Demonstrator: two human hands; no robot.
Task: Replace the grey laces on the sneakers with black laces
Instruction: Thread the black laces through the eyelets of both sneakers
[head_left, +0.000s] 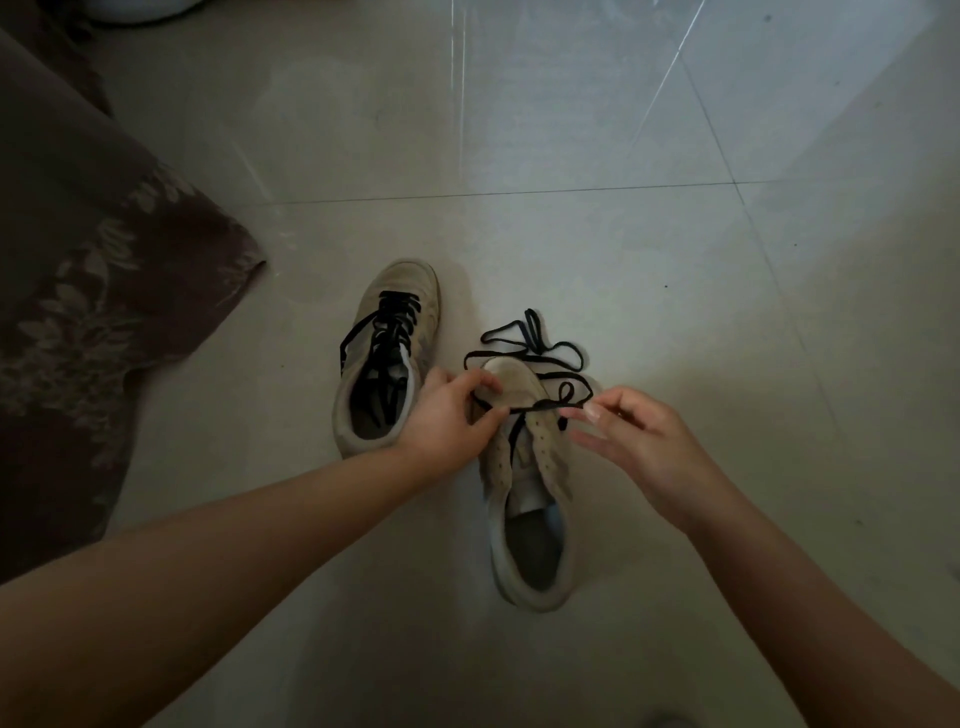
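Two beige sneakers stand on the tiled floor. The left sneaker (384, 358) carries a black lace through its eyelets. The right sneaker (530, 483) has its eyelets mostly bare, with a loose black lace (535, 343) looped over and beyond its toe. My left hand (447, 415) grips the toe area and pinches the lace at the lowest eyelets. On the shoe's right side, my right hand (639, 441) pinches the other stretch of the same lace. No grey lace is in view.
A dark floral fabric (88, 291) drapes over the left side of the view, reaching the floor near the left sneaker. Pale glossy floor tiles (571, 156) spread ahead and to the right.
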